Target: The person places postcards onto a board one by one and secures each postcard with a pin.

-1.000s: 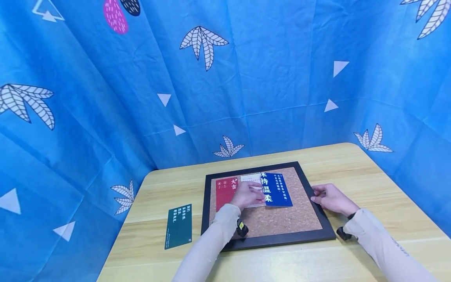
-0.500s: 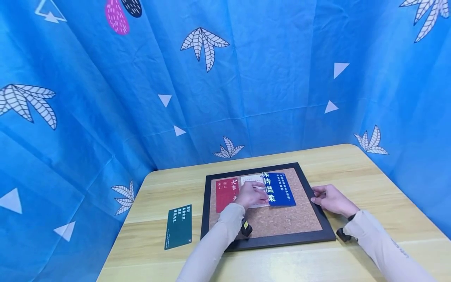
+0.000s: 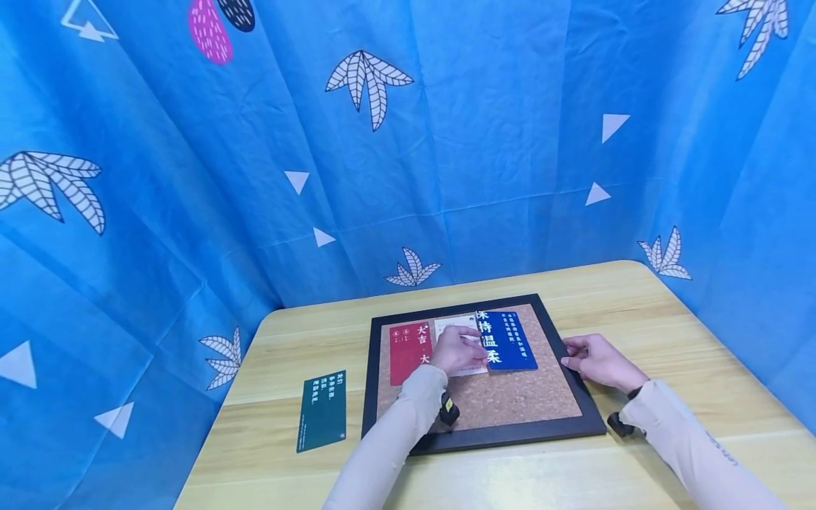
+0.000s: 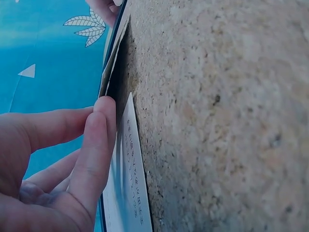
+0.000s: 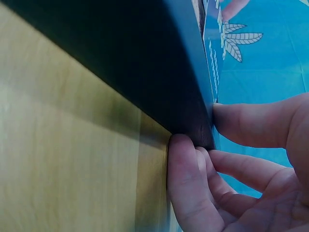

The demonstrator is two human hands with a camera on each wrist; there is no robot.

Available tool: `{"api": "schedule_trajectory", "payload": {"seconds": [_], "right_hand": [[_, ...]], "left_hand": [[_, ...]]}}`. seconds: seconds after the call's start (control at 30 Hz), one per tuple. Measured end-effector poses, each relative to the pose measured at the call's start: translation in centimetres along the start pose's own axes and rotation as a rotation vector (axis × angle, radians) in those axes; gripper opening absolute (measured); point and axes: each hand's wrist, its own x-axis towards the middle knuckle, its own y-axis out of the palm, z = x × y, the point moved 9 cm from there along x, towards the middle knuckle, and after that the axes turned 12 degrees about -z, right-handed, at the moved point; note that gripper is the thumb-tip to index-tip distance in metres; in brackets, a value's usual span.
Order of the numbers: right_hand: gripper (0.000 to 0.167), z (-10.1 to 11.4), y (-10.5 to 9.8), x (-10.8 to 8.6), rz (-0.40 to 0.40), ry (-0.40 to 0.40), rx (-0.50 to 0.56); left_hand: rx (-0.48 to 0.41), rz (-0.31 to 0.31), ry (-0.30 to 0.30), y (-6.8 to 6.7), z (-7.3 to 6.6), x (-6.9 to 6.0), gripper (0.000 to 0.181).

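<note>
The left hand (image 3: 459, 352) pinches the near-upright left edge of the blue card (image 3: 512, 341), which sits over the cork (image 3: 510, 400) just beside the white card (image 3: 454, 322); the left wrist view shows a gap beneath its raised part. The right hand (image 3: 601, 363) grips the right rail of the black frame (image 3: 510, 432) between thumb and fingers.

If the pinch slips, the blue card could drop askew or land on the white card, since their edges are so close. Pressing down while the edge is lifted might crease it. The left hand also lies over the white card, so a sideways brush could push that one, or perhaps the red card (image 3: 408, 347), out of line. Should the right hand let go, the frame might slide on the counter (image 3: 637, 304).

The left hand covers much of the white card, and whether the blue card overlaps it cannot be told. Nothing visible shows how the cards are fixed, if at all. The small print on the green card (image 3: 324, 411) is too fine to read.
</note>
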Motion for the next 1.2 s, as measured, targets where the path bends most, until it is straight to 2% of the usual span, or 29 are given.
{"api": "schedule_trajectory", "payload": {"seconds": [0.4,0.6,0.7,0.77,1.0,1.2], "right_hand": [[0.054,-0.2,-0.1,0.2,0.006,-0.008,-0.005],[0.054,-0.2,-0.2,0.3,0.005,-0.011,-0.001],[0.054,-0.3,-0.2,0.3,0.004,-0.005,-0.003],[0.053,-0.4,-0.1,0.3,0.007,-0.004,-0.004],[0.052,-0.5,-0.1,0.5,0.002,0.006,0.002],[0.052,-0.6,0.0,0.5,0.004,0.006,-0.002]], "left_hand": [[0.018,0.001,0.002,0.5,0.1,0.5,0.036],[0.004,0.022,-0.001,1.0,0.3,0.7,0.037],[0.037,0.011,0.018,0.9,0.0,0.6,0.035],[0.105,-0.004,0.067,0.7,-0.4,0.5,0.033],[0.455,-0.046,0.399,0.4,-2.8,-0.6,0.041],[0.712,0.005,0.544,1.5,-2.8,-1.6,0.049]]}}
